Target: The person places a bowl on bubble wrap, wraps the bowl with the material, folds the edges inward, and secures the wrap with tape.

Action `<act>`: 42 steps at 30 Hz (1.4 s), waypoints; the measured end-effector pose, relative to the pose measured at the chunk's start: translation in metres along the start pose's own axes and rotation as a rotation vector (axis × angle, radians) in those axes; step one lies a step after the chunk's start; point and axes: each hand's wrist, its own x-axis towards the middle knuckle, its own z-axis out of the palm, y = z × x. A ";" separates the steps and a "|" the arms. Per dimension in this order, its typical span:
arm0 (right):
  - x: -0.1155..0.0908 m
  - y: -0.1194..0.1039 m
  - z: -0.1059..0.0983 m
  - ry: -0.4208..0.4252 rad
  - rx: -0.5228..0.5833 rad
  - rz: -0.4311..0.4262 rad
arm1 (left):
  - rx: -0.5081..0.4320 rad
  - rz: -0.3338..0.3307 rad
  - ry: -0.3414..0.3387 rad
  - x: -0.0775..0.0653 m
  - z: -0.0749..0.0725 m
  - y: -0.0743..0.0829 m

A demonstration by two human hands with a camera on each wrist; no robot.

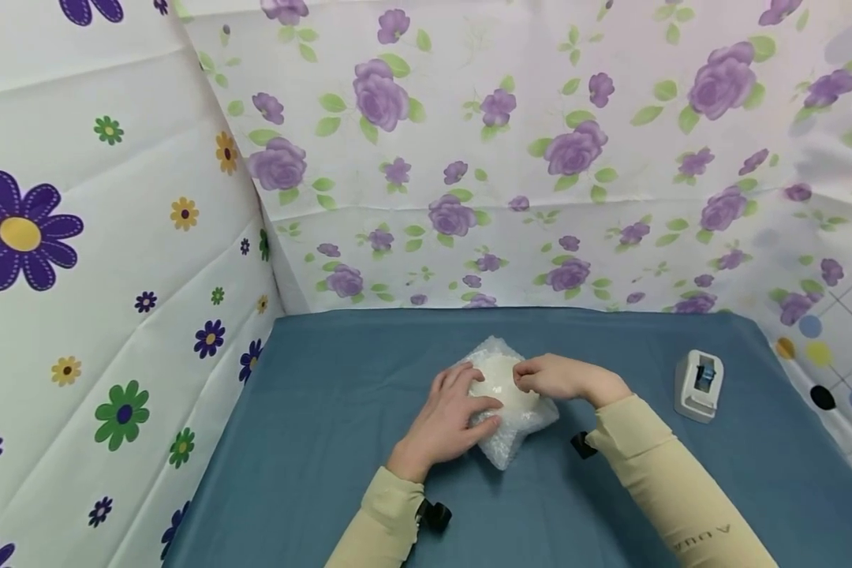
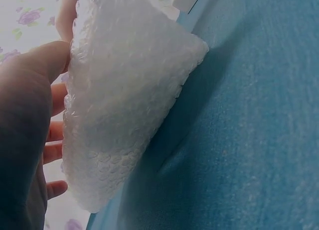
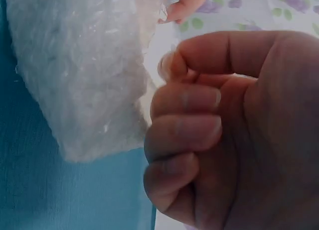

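A bubble-wrap bundle (image 1: pixel 504 450) lies on the blue cloth, its pointed corners sticking out. On top shows the smooth face of a round, cream dish-like thing (image 1: pixel 498 379). My left hand (image 1: pixel 450 414) rests over its left side with fingers spread and slightly bent; in the left wrist view the thumb and fingertips lie along the upper edge of the bubble wrap (image 2: pixel 119 85). At the right side of the cream face is my right hand (image 1: pixel 557 377). Its thumb and index tips meet and the other fingers (image 3: pixel 184 130) are curled in, with no separate thing showing between them.
A white tape dispenser (image 1: pixel 697 398) with a blue roll stands on the right of the blue cloth (image 1: pixel 312 442). Flowered sheets hang at the back (image 1: pixel 454 260) and on the left (image 1: pixel 113 331). A dotted sheet (image 1: pixel 841 355) borders the right side.
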 end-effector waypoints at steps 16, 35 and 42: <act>0.023 -0.016 -0.005 0.006 -0.378 0.041 | 0.057 -0.013 -0.006 0.001 0.004 0.001; 0.023 -0.022 -0.013 0.039 -0.451 0.065 | 0.192 -0.092 0.041 0.005 0.018 0.017; 0.018 -0.021 -0.013 0.156 -0.543 -0.047 | 0.187 -0.120 0.021 0.003 0.013 0.023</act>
